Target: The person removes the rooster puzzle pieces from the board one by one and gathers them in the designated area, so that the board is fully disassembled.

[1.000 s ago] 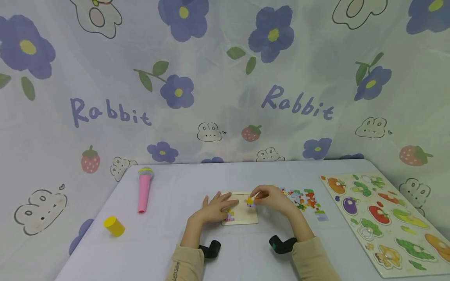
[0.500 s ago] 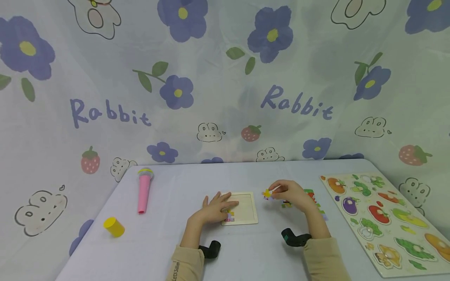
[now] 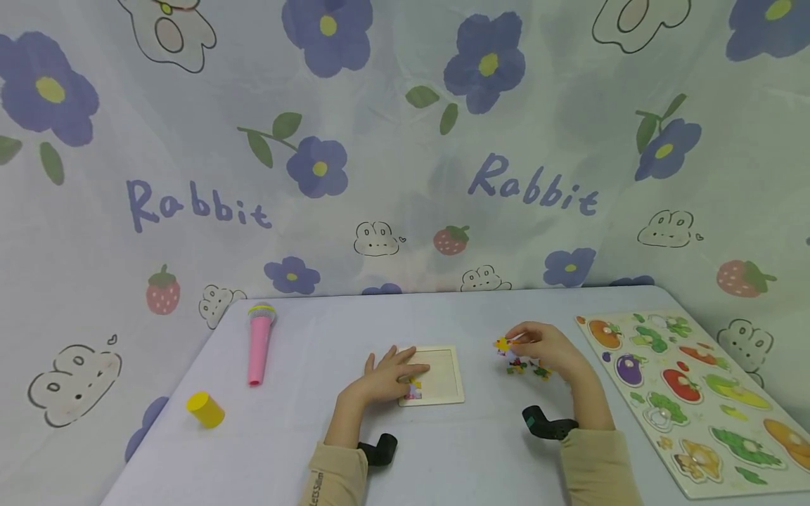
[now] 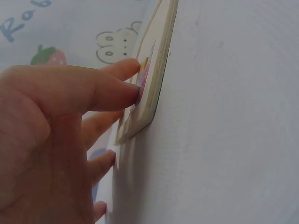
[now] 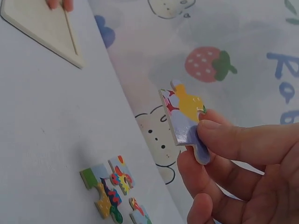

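A jigsaw puzzle piece (image 5: pixel 182 114) with yellow, red and lilac print is pinched between thumb and fingers of my right hand (image 3: pixel 545 348), lifted above the table. Beneath that hand lie several loose puzzle pieces (image 5: pixel 105 191), partly hidden by it in the head view. My left hand (image 3: pixel 382 379) rests with spread fingers on the left side of a wooden puzzle tray (image 3: pixel 451 390). Inside the tray's lower left corner sits another puzzle piece (image 3: pixel 414 388), touched by the left thumb, as the left wrist view shows.
A pink toy microphone (image 3: pixel 258 344) and a yellow cylinder (image 3: pixel 205 409) stand off to the left on the table. A large vegetable peg board (image 3: pixel 692 422) covers the right side. Behind the table hangs a printed curtain (image 3: pixel 405 211).
My right hand has carried the pinched puzzle piece from over the tray rightward to above the loose pieces. The left hand has stayed on the tray.
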Demonstrator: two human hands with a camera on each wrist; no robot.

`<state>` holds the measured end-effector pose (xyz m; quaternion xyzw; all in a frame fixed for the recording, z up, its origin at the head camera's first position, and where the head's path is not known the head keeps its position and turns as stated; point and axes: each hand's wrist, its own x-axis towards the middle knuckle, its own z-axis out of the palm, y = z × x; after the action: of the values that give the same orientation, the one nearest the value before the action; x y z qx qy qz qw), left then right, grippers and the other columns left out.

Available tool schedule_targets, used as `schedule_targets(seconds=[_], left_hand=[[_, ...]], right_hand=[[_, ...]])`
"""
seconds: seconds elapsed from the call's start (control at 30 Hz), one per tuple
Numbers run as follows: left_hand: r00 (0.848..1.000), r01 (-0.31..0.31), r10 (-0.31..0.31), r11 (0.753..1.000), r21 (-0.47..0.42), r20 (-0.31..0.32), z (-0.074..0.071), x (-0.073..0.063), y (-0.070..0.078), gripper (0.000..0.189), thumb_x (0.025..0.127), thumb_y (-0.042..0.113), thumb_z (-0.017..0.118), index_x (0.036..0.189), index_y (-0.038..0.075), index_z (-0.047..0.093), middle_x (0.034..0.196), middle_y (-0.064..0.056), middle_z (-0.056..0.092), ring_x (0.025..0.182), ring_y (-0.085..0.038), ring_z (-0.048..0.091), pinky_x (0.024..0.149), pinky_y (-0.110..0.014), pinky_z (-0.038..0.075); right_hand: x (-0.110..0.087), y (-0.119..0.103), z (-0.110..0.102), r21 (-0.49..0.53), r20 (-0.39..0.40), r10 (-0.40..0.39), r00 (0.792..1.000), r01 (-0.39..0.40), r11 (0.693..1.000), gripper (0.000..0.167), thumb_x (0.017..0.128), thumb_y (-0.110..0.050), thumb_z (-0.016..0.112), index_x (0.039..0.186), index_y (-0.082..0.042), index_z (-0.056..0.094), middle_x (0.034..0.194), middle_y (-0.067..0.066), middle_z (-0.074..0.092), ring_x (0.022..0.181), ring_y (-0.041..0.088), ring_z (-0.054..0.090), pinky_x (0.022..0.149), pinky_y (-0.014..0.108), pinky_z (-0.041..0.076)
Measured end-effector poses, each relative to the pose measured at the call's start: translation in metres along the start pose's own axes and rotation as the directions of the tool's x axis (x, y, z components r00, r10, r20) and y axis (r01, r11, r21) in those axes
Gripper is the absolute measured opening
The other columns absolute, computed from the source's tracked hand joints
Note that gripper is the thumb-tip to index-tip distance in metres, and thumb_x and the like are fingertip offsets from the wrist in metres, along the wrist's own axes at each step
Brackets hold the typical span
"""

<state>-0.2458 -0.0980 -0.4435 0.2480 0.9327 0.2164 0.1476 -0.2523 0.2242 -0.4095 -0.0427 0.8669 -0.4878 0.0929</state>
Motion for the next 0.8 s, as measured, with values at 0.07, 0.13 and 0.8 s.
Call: schedule_targets(seconds=[0.07, 0.13, 0.8], left_hand=[[1.000, 0.003, -0.003, 1.000, -0.003, -0.003, 0.000, 0.000, 0.000, 0.052, 0.081, 0.013, 0.051, 0.132, 0.024, 0.053, 0.151, -0.006, 0.027, 0.139, -0.038, 0.011, 0.103, -0.066, -0.002], [1.000, 0.010, -0.010, 1.000, -0.009, -0.005, 0.000, 0.000, 0.001, 0.052, 0.081, 0.014, 0.051, 0.132, 0.024, 0.053, 0.151, -0.006, 0.027, 0.140, -0.038, 0.011, 0.104, -0.066, -0.002], [1.000, 0.016, -0.016, 1.000, 0.001, -0.006, 0.001, 0.001, 0.000, 0.052, 0.082, 0.012, 0.050, 0.132, 0.025, 0.053, 0.151, -0.005, 0.027, 0.140, -0.037, 0.011, 0.104, -0.065, -0.002]], right_hand=[[-0.002, 0.002, -0.003, -0.003, -0.005, 0.008, 1.000, -0.008, 1.000, 0.028, 0.084, -0.014, 0.065, 0.110, -0.004, 0.060, 0.097, 0.010, 0.061, 0.083, 0.024, 0.055, 0.063, 0.035, 0.045], [-0.004, 0.005, -0.007, 0.006, -0.005, 0.011, 1.000, -0.011, 1.000, 0.030, 0.084, -0.014, 0.065, 0.111, -0.002, 0.059, 0.097, 0.011, 0.061, 0.083, 0.026, 0.055, 0.062, 0.035, 0.046], [-0.021, 0.032, -0.028, -0.089, 0.048, 0.181, 0.982, -0.176, 0.980, 0.023, 0.082, -0.003, 0.061, 0.102, 0.005, 0.063, 0.091, 0.007, 0.062, 0.073, 0.017, 0.050, 0.063, 0.029, 0.043]])
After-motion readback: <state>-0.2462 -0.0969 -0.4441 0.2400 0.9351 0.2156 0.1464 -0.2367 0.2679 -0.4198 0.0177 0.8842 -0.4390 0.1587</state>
